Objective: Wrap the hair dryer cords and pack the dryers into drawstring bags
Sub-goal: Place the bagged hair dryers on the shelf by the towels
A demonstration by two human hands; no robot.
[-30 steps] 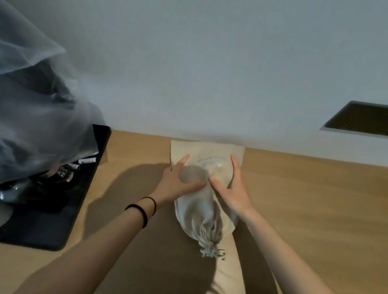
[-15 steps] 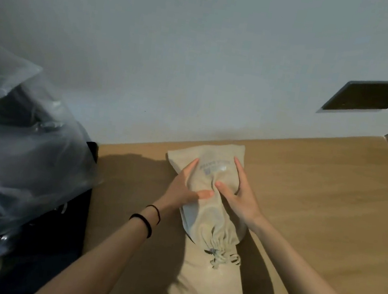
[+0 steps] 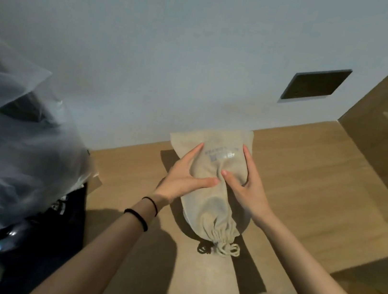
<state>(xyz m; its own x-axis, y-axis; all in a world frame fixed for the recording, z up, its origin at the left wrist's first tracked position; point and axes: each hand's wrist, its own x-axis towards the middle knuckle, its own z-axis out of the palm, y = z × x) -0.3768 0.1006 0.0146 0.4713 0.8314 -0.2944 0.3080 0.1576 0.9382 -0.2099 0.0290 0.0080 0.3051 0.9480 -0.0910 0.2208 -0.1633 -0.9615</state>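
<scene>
Wood counter [image 3: 305, 201] with drawstring bag [image 3: 207, 200] meets pale wall [image 3: 178, 43] bearing dark plate [image 3: 315, 83].

Two bare forearms enter from bottom edge, left from lower left, right from lower right, converging toward centre. Left hand [image 3: 182, 179] palm down, fingers straight and together, pointing away and slightly right, thumb spread wide toward right hand. Right hand [image 3: 248, 189] mirrors it: fingers straight, pointing away and slightly left, thumb spread toward left hand. Thumb tips close, not touching. Both hands rest on drawstring bag [image 3: 206, 206], one each side.
</scene>
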